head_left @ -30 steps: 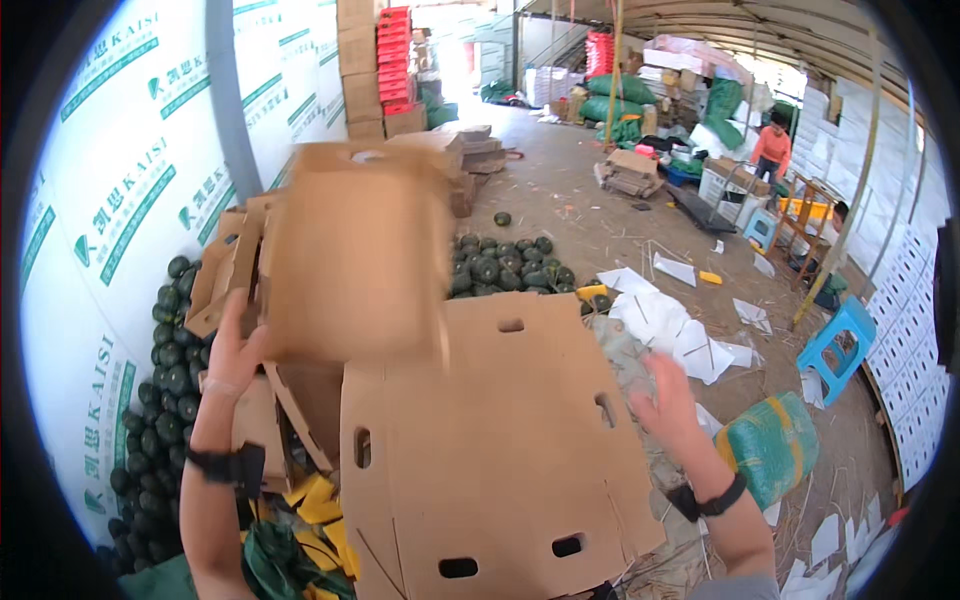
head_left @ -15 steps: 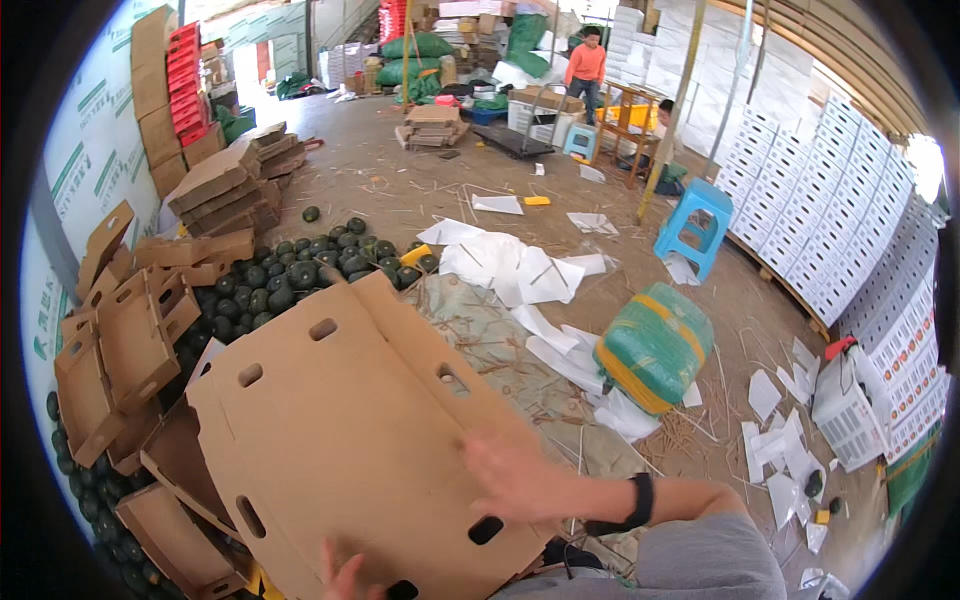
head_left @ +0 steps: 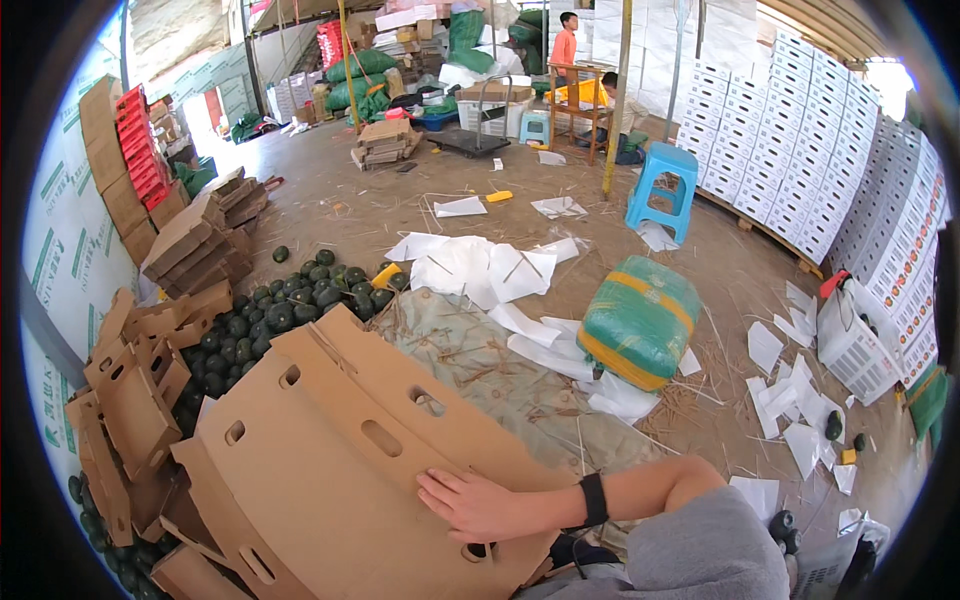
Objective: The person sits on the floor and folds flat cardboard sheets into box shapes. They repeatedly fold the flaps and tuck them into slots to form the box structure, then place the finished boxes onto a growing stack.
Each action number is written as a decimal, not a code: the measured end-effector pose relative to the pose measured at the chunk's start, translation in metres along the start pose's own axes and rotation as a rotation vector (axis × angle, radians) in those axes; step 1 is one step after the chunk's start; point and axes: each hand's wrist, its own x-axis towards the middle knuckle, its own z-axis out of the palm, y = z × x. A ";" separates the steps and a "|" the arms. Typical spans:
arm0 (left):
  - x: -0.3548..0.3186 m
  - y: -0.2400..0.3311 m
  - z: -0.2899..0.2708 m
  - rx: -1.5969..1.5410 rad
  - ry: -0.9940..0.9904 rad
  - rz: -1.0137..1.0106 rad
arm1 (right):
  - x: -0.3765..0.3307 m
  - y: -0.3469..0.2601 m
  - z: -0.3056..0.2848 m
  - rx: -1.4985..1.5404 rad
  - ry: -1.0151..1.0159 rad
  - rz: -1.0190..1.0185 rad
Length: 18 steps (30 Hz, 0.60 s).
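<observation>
A large brown cardboard box blank (head_left: 310, 450) with oval hand holes lies close in front of me. Along its right side a long flap has a raised crease. My right hand (head_left: 468, 507) presses flat on the board near that crease, fingers stretched out together; a dark band circles the wrist. My left hand is out of sight. Beyond the board and along its left is a heap of dark green round fruits (head_left: 290, 308). Folded cardboard trays (head_left: 135, 405) lean on the heap at the left.
A green bundle with yellow tape (head_left: 640, 322) and loose white sheets (head_left: 480, 268) lie on the floor to the right. A blue stool (head_left: 664, 190), stacked white boxes (head_left: 770, 130) and a white crate (head_left: 858, 340) stand farther right. People (head_left: 563, 45) are at the back.
My right hand has come down flat on the cardboard. My left hand has left the picture at the lower edge. The board's right flap now shows a raised fold. The view has shifted.
</observation>
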 end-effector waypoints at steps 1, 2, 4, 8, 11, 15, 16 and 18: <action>0.014 0.042 -0.008 0.112 -0.101 0.217 | 0.002 0.000 -0.002 0.007 0.005 -0.023; 0.021 0.079 -0.011 0.225 -0.200 0.430 | 0.004 -0.001 -0.002 -0.030 0.002 -0.047; 0.015 0.132 0.024 0.181 -0.306 0.212 | 0.009 0.003 0.004 -0.097 0.003 -0.093; 0.033 0.076 0.045 0.502 -0.438 0.402 | 0.027 0.023 0.004 -0.071 -0.131 -0.227; 0.036 0.111 0.007 0.521 -0.638 0.556 | 0.038 0.044 -0.045 0.006 -0.352 -0.314; 0.034 0.096 -0.032 0.682 -0.401 0.786 | 0.062 0.069 -0.075 -0.149 -0.368 -0.465; 0.045 0.062 -0.046 0.643 -0.309 0.701 | 0.068 0.081 -0.084 0.066 -0.297 -0.235; 0.036 0.057 -0.076 0.405 -0.063 0.346 | 0.072 0.103 -0.115 0.559 -0.016 0.230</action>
